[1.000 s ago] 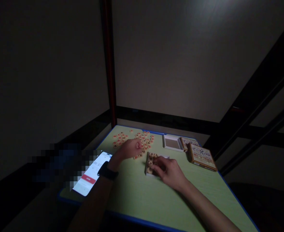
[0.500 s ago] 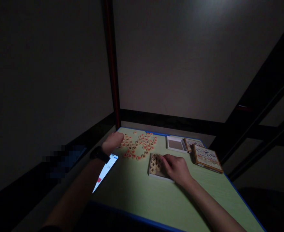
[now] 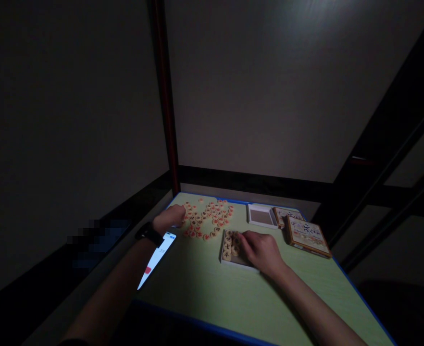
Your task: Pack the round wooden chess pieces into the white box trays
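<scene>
In the head view, the tray (image 3: 238, 265) lies on the green table (image 3: 197, 288), and it is my landmark. Along its left side stand round pieces (image 3: 227, 246) with dark signs; its brown bottom shows beside them. The right hand (image 3: 260, 247) is over the right part of the tray, with bent fingers, and its fingertips are at the second column of pieces. I cannot tell if they grasp one. The loose pieces (image 3: 215, 222), many with red signs, are spread beyond the tray and to its left. At their far left side is the left hand (image 3: 170, 217), curled; its fingers are hidden, so I cannot tell if it holds something. The phone (image 3: 157, 257) lies left of the tray, partly under the watch (image 3: 150, 234). Beyond the tray, to the right, are a white box (image 3: 262, 217) and two printed boxes (image 3: 307, 235).
</scene>
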The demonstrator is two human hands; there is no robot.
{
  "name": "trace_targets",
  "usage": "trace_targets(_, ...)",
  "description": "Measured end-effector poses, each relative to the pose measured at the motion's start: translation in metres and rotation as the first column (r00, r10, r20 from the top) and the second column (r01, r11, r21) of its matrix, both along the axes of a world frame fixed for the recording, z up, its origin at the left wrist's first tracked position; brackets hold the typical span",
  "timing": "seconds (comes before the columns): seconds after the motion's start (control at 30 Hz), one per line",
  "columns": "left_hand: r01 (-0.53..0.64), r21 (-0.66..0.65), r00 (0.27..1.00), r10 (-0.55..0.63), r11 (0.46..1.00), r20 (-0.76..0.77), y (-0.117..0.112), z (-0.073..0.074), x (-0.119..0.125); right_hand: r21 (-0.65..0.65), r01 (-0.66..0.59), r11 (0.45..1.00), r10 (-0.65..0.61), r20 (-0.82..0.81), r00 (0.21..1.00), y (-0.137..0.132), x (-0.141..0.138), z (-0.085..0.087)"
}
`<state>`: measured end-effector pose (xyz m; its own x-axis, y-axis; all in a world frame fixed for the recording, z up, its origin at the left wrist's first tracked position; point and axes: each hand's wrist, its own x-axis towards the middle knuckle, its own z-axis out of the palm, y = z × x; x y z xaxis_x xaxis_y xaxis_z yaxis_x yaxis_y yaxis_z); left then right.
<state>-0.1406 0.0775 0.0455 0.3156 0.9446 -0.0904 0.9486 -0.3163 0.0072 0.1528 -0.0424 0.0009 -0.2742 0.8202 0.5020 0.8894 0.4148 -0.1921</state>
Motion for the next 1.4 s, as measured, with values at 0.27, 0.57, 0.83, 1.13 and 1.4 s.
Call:
trace_targets(0.27,0.107,0.053,0.994,-0.106,0.993,-0.024,-0.005,0.004,0.035,0.005,-0.009,1.000,0.009,0.030,1.000,-0.001,-0.001,0.001)
trace_targets(0.57,0.076,0.021,0.994,-0.074,0.997,-0.076,-0.012,0.004,0.050,0.051,-0.005,0.999,0.003,0.041,0.999,0.000,-0.001,0.000)
trace_targets(0.83,0.144,0.095,0.988,-0.137,0.985,-0.075,-0.013,0.001,0.049,0.136,-0.019,0.991,0.014,0.036,0.999,0.000,-0.001,-0.002)
trace_targets(1.13,0.206,0.187,0.979,-0.202,0.960,-0.042,-0.019,0.000,0.054,0.114,-0.017,0.993,0.013,0.033,0.999,0.001,0.000,-0.003)
trace_targets(1.4,0.122,0.140,0.988,-0.108,0.983,-0.107,-0.019,0.008,0.047,0.092,-0.016,0.996,0.012,0.046,0.999,0.001,0.000,-0.003)
